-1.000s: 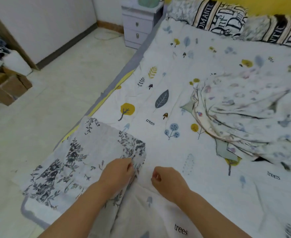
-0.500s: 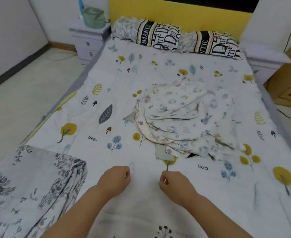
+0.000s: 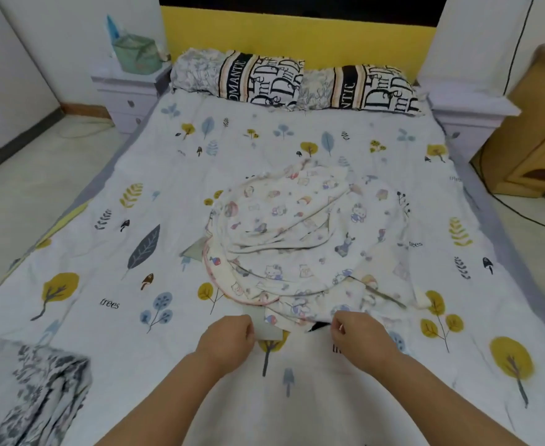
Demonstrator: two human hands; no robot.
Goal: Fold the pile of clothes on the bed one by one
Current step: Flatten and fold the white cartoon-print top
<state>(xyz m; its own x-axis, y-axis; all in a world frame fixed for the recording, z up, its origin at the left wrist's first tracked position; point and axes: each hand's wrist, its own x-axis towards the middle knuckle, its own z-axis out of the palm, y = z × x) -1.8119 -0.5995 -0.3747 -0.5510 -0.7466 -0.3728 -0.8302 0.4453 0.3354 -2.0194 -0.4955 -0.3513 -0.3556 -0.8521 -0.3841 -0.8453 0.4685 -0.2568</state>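
Two hands at lower centre, fingers curled: left hand point(image 3: 227, 341) beside a grey cloth point(image 3: 266, 326), right hand point(image 3: 359, 336) at pile point(image 3: 300, 239) edge; grip unclear. Folded floral cloth point(image 3: 44, 394) lower left.

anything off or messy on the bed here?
Only what the task implies: the cartoon-print pile lies crumpled mid-bed, grey cloth poking out beneath its near edge. The floral garment sits at the bed's near-left corner. Nothing looks damaged or spilled.
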